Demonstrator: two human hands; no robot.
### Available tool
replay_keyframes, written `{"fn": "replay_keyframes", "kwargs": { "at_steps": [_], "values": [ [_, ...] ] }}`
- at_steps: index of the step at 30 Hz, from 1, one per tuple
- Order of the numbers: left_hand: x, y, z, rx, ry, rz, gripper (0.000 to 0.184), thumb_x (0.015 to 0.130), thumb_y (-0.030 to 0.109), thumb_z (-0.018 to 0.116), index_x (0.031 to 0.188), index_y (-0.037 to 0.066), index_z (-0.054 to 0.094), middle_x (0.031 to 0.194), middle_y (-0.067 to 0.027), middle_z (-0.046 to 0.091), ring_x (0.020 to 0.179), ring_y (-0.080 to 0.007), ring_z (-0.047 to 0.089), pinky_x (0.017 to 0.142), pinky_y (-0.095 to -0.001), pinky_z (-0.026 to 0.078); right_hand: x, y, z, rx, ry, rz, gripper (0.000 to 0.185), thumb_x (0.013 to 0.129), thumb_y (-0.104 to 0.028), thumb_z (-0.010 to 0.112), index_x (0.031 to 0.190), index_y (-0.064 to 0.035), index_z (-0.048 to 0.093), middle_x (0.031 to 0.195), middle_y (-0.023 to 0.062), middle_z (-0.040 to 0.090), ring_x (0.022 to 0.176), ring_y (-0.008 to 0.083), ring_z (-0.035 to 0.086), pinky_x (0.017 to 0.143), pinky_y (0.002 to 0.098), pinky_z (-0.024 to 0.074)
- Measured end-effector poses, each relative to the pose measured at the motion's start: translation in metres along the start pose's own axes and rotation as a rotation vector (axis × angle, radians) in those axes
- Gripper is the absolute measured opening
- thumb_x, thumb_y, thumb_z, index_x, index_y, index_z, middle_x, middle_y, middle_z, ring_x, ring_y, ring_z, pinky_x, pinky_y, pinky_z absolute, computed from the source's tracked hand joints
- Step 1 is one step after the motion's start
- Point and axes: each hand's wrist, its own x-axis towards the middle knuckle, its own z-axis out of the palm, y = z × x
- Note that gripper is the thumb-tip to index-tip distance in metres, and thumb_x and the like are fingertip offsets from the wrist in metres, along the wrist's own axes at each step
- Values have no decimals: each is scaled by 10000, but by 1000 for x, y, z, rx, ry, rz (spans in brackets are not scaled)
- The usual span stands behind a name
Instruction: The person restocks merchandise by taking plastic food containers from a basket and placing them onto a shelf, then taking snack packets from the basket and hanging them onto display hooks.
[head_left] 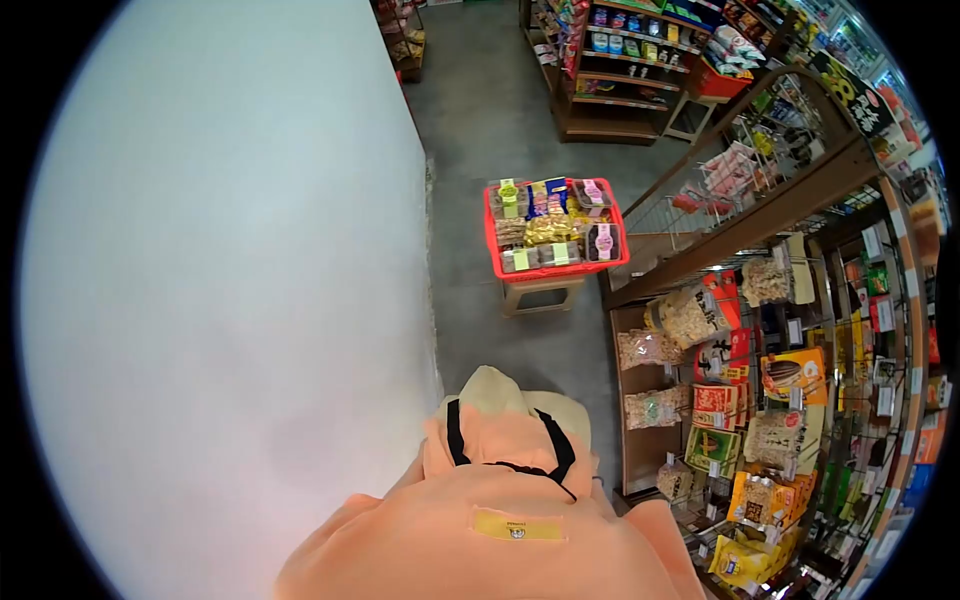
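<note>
Neither of my hands shows; both are out of sight beyond my peach-coloured top [480,515], with only slivers of arm at its sides. A black strap [560,445] hangs across my front, and beige trousers [495,390] show below it. Ahead of me a red basket [492,240] rests on a beige stool [543,297]. Inside it are clear tubs with green or pink labels, a blue-and-gold packet [547,198] and gold-wrapped pieces [550,231].
A white wall [230,260] runs close along my left. On my right stands a rack with hanging snack bags [695,317] and a brown frame [740,225]. Grey floor [470,100] leads to shelves [610,105] of packaged goods at the back.
</note>
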Motion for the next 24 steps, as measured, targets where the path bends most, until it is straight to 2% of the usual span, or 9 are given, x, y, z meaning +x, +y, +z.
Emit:
{"fn": "replay_keyframes", "kwargs": {
  "at_steps": [5, 9, 11, 12, 14, 18, 20, 23, 24],
  "values": [
    [6, 8, -21, -77, 70, 1, 396, 750, 268, 545, 1025, -17, 553, 945, -157, 595, 900, -241, 558, 778, -339, 439, 54, -33, 31, -45, -46, -226, 257, 792, -185, 497, 960, -2, 562, 863, 93, 583, 798, 191, 561, 683, 291, 446],
    [26, 23, -39, -125, 137, -15, 397, 756, 265, 540, 1030, -22, 549, 944, -158, 595, 898, -243, 558, 778, -341, 438, 32, -106, 61, 188, -4, -111, 271, 800, -163, 534, 1005, 14, 540, 889, 106, 582, 785, 200, 558, 672, 305, 460],
    [36, 31, -47, -151, 171, -21, 397, 759, 263, 538, 1032, -24, 548, 943, -158, 595, 896, -244, 558, 778, -341, 438, 50, -110, 71, -54, -50, -208, 284, 793, -172, 549, 1008, 13, 550, 904, 100, 583, 784, 193, 557, 683, 294, 456],
    [43, 37, -53, -162, 188, -22, 397, 760, 263, 537, 1033, -25, 547, 943, -158, 595, 896, -244, 558, 778, -342, 437, 59, -112, 74, -42, -46, -191, 284, 793, -172, 549, 1008, 13, 550, 904, 100, 583, 784, 193, 557, 683, 294, 456],
    [54, 42, -58, -185, 222, -12, 397, 763, 261, 535, 1036, -28, 545, 942, -158, 595, 894, -245, 558, 778, -343, 437, 75, -113, 74, -220, -54, -222, 274, 788, -177, 551, 990, 8, 567, 915, 99, 585, 798, 185, 551, 696, 286, 447],
    [92, 54, -69, -269, 250, 85, 398, 769, 258, 530, 1041, -33, 542, 941, -159, 595, 891, -247, 557, 778, -344, 436, 61, -167, 81, -28, -65, -70, 266, 781, -203, 562, 946, 4, 588, 910, 101, 590, 817, 178, 544, 708, 284, 438],
    [108, 76, -71, -287, 240, 116, 398, 772, 256, 528, 1043, -35, 540, 940, -159, 594, 890, -248, 557, 778, -345, 436, 68, -188, 86, -35, 1, -54, 280, 772, -222, 572, 935, 5, 591, 901, 102, 598, 839, 189, 545, 725, 285, 432],
    [55, 183, -57, -25, 260, 22, 402, 801, 253, 497, 1078, -36, 525, 1004, -168, 579, 931, -254, 545, 807, -330, 420, 86, -199, 86, -125, 66, -130, 289, 776, -247, 566, 928, -4, 596, 895, 100, 604, 837, 198, 552, 733, 291, 431],
    [67, 191, -57, -24, 227, 77, 414, 806, 257, 494, 1094, -40, 513, 1034, -179, 566, 968, -241, 529, 832, -317, 402, 89, -205, 86, -129, 66, -115, 289, 776, -247, 566, 928, -4, 596, 895, 100, 604, 837, 198, 552, 733, 291, 431]
  ]
}}
